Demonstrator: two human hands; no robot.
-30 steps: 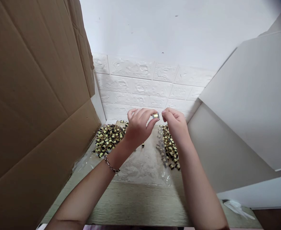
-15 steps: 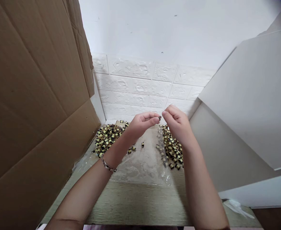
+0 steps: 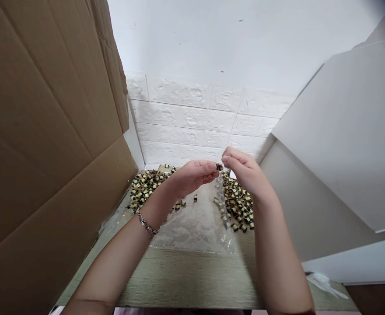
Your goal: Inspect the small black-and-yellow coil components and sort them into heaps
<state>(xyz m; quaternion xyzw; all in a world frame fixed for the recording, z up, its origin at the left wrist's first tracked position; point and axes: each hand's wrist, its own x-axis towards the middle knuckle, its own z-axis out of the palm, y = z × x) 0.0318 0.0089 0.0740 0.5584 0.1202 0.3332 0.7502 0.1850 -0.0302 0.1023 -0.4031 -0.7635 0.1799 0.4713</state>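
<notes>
My left hand [image 3: 197, 175] pinches a small dark transformer [image 3: 219, 167] between thumb and fingertips, above the plastic bag. Just to its right my right hand [image 3: 243, 168] is closed, thumb against curled index finger, close to the transformer. Whatever its fingertips grip is too small to make out. Left of my hands lies a pile of small yellow-taped transformers [image 3: 145, 188] with black ends. A second pile of transformers [image 3: 240, 203] lies below my right hand. Between the piles, a few loose transformers [image 3: 183, 203] rest on the clear plastic bag [image 3: 192, 238].
A tall cardboard sheet [image 3: 48, 131] walls the left side. White panels [image 3: 337, 131] stand along the right, and a white brick-patterned wall [image 3: 179, 113] closes the back. The wooden table [image 3: 192, 280] runs to the front edge. A white scrap [image 3: 325, 283] lies at the right.
My left hand has turned and dropped slightly, so the transformer's body shows more. My right hand has shifted slightly lower, still closed near it. The piles look the same.
</notes>
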